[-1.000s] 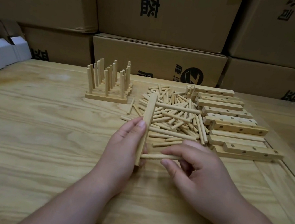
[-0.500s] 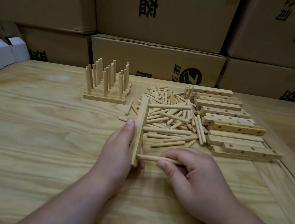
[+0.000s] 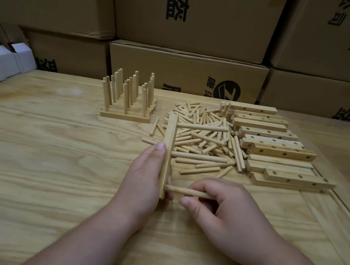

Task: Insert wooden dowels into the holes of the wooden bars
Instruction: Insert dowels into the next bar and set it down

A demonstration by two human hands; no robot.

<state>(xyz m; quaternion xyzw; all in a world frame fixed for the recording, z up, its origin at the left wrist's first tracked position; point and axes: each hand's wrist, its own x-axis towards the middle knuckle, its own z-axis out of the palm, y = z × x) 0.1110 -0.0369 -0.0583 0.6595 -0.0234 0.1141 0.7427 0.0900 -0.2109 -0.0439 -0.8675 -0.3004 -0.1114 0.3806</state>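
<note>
Holding one bar (image 3: 167, 151), left hand (image 3: 145, 173); right hand (image 3: 221, 208) pinches one dowel (image 3: 186, 191).

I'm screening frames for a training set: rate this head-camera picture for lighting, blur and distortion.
Head view: dim, warm light with darker corners; wide-angle bending bows the cardboard boxes and table edge; left hand, right hand, held bar and dowel are sharp; no strong glare.

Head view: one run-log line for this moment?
left hand holds bar on edge | right hand pinches dowel, tip at bar's near end | two dowels seated
</note>
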